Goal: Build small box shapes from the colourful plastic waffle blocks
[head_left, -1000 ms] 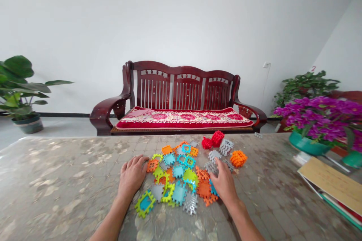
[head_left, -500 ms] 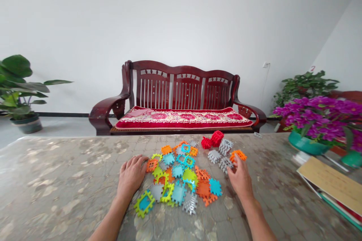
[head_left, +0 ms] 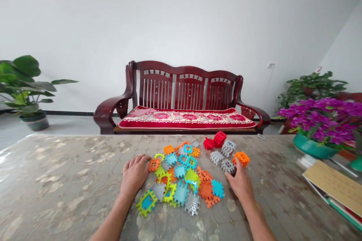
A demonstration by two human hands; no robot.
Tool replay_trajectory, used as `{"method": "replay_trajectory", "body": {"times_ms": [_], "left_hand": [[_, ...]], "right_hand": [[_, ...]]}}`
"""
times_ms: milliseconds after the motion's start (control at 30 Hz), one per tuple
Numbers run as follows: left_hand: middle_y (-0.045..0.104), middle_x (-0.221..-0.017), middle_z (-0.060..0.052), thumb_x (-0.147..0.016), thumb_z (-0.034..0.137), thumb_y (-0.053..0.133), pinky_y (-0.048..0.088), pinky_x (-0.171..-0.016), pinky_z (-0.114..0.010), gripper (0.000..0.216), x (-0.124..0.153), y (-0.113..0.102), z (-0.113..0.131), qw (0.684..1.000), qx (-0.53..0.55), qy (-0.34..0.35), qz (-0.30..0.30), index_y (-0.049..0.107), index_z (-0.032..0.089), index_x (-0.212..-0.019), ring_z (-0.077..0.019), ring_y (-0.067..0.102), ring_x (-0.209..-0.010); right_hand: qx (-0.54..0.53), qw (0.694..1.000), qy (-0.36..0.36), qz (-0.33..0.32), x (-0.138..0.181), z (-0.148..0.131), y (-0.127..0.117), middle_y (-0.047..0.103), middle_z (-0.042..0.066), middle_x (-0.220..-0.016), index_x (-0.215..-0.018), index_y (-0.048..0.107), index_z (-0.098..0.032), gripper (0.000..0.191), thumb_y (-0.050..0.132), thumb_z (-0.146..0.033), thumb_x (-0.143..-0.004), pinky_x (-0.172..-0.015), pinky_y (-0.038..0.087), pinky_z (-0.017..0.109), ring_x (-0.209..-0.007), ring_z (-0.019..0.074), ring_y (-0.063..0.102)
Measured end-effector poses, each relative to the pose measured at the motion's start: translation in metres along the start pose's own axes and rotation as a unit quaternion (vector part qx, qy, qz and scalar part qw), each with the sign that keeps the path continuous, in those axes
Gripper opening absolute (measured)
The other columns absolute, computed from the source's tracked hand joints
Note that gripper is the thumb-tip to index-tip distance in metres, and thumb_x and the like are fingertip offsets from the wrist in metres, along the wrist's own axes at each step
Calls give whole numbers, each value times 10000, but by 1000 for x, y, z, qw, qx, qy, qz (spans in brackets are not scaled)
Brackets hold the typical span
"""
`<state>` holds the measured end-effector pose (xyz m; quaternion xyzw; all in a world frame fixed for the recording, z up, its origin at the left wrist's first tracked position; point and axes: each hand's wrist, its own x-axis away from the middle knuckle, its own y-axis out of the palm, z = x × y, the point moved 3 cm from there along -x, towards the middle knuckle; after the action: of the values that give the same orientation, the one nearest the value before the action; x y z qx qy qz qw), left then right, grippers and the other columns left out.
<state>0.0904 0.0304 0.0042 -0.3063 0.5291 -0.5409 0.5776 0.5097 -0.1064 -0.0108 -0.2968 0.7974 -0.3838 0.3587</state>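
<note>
Loose plastic puzzle tiles with notched edges lie in a mixed pile, among them a blue tile [head_left: 180, 193] and a green frame tile with a blue middle [head_left: 146, 203]. My left hand [head_left: 135, 175] rests on the table at the pile's left side, palm down, fingertips by an orange window tile [head_left: 154, 164]. At the right, my right hand [head_left: 240, 181] has thumb and forefinger apart. Its forefinger reaches the near side of orange tiles [head_left: 242, 158] grouped together, and the thumb is close to grey tiles [head_left: 227, 165]. Whether the fingertips grip anything is not clear.
Red tile clusters [head_left: 219, 139] and a grey stack [head_left: 228, 147] sit behind the right hand. Purple flowers in a green pot [head_left: 313, 145] and a brown folder [head_left: 333, 184] on papers occupy the table's right. Beyond stands a wooden bench [head_left: 188, 83].
My right forefinger has shifted off the top of the orange tiles to their near side, and more of them shows. My left hand stays in place. The whole view has shifted slightly.
</note>
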Motion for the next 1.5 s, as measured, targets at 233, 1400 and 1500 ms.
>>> {"method": "replay_trajectory", "body": {"times_ms": [233,1400,1500], "left_hand": [[618,-1332,-28,-930,331,398,313,-1072,-421,351,0,0,0,1000,-1,0,-3,651,299,-1171,-216,506,-1272],[616,-1324,-33,-923,326,436,294,-1074,-404,317,3,-1,3,999,37,-12,8,663,299,-1142,-221,511,-1240],[623,-1313,-32,-921,330,441,298,-1072,-395,311,3,0,2,999,35,-12,14,664,299,-1136,-217,511,-1240]], "right_hand": [[6,999,-26,23,1,0,-1,624,155,-1223,-1377,416,-139,640,527,-369,-791,-920,470,408,-1100,293,609],[-74,885,-402,-222,32,-227,53,577,13,-1372,-1231,645,-255,496,520,-89,-780,-1121,315,379,-1287,215,442],[-35,859,-444,-253,28,-241,61,557,-1,-1401,-1259,621,-277,551,555,-95,-743,-1114,304,436,-1335,257,376]]}}
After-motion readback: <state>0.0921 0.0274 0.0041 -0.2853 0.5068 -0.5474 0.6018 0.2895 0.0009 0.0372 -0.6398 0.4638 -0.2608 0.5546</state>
